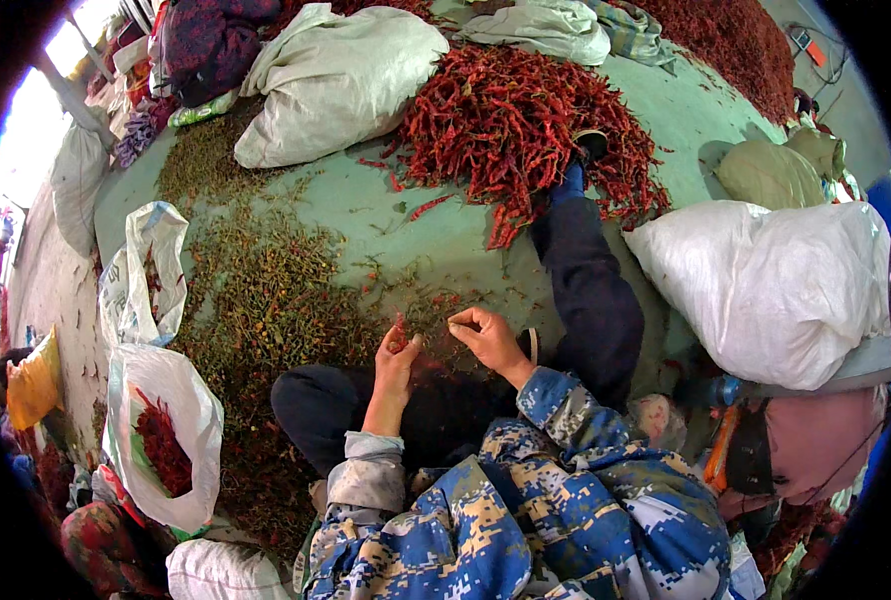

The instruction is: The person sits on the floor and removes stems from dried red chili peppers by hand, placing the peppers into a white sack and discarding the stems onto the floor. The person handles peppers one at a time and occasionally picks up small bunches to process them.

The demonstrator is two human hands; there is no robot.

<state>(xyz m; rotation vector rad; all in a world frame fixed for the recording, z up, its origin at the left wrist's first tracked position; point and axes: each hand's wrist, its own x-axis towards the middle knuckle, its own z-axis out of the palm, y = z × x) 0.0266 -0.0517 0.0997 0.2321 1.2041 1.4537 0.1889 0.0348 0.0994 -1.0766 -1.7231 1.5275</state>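
Observation:
My left hand [394, 369] is raised over my folded leg and grips dried red chillies [398, 339] between thumb and fingers. Beside it, my right hand [489, 343] has thumb and forefinger pinched together, the tips turned towards the left hand. Any bit of stem between those fingertips is too small to make out. Beyond my hands lies a large heap of dried red chillies [513, 120], with my outstretched leg [588, 277] reaching its edge. Loose chilli stems [273, 277] cover the green floor [415, 244] at the left and around my hands.
An open white plastic bag [205, 420] holding red chillies stands at the left, with another white bag [115, 300] behind it. A full woven sack [340, 90] lies at the back; a white sack [775, 285] sits at the right. A bigger chilli mound [723, 45] rises far right.

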